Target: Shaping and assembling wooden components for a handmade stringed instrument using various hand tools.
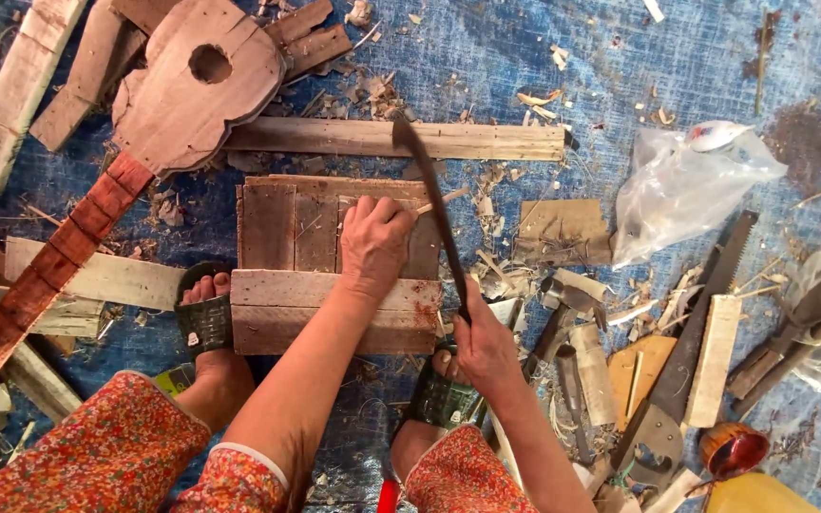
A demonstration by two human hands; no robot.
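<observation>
Head view: long dark curved blade (434, 214)

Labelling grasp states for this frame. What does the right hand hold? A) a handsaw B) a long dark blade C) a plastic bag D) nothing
B: the right hand grips the handle end of a long dark blade that reaches up over the wooden block, where the left hand presses a thin wood piece. The handsaw lies untouched on the tarp at the right.
</observation>
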